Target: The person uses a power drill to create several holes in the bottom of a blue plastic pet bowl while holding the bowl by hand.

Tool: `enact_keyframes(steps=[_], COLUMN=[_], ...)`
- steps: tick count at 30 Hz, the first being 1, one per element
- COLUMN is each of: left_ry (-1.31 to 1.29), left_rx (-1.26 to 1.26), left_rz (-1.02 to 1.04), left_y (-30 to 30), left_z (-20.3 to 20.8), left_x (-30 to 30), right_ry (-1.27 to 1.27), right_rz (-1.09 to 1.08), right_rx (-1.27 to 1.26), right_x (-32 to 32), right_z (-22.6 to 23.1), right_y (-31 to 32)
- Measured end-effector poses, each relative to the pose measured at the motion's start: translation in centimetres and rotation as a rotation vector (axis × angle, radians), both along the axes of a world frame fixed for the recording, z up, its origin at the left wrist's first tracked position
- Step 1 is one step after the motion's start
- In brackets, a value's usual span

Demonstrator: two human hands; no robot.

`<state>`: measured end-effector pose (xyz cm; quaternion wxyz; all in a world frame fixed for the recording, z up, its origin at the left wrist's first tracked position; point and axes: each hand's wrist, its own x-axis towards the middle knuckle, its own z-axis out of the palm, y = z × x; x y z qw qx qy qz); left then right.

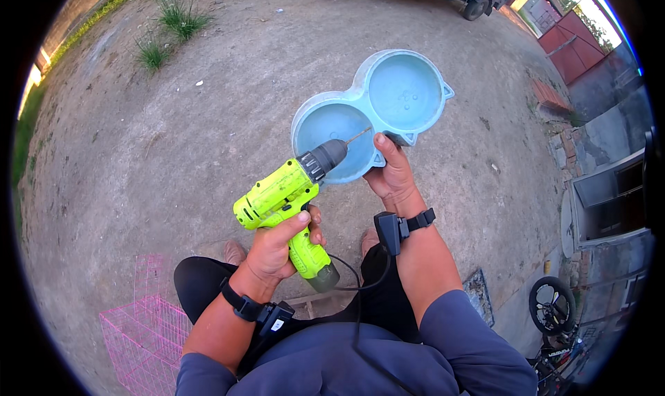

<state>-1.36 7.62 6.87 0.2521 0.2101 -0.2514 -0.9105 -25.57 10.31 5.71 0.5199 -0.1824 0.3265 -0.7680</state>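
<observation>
While left fingers (pixel 316 227) grip a drill (pixel 278 191) and right fingers (pixel 390 150) a bowl (pixel 368 108), one wristband (pixel 272 320) is labelled.

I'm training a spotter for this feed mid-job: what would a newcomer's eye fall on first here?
Probably the bright yellow-green drill, held in the left hand just left of the picture's middle, its thin bit pointing up and right. Next, the pale blue double bowl above the middle, gripped at its lower edge by the right hand. The pink wire cage at lower left also stands out.
</observation>
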Motion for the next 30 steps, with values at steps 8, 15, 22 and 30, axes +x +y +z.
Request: enact_keyframes(steps=[8,15,22,30], left_ry=[0.015,0.011,0.014,0.032], left_rx=[0.025,0.015,0.029,0.017], left_rz=[-0.006,-0.004,-0.007,-0.003], left_y=[-0.11,-0.10,-0.12,-0.16], left_z=[-0.02,-0.04,-0.04,-0.15], left_x=[-0.01,0.01,-0.01,-0.01], right_ry=[0.039,0.101,0.102,0.111], right_rz=[-0.002,-0.028,-0.034,-0.025], right_rx=[0.029,0.068,0.061,0.054], right_x=[-0.05,0.02,0.03,0.25], right_z=[0.02,-0.24,-0.29,0.04], right_y=[0.06,0.02,-0.13,-0.22])
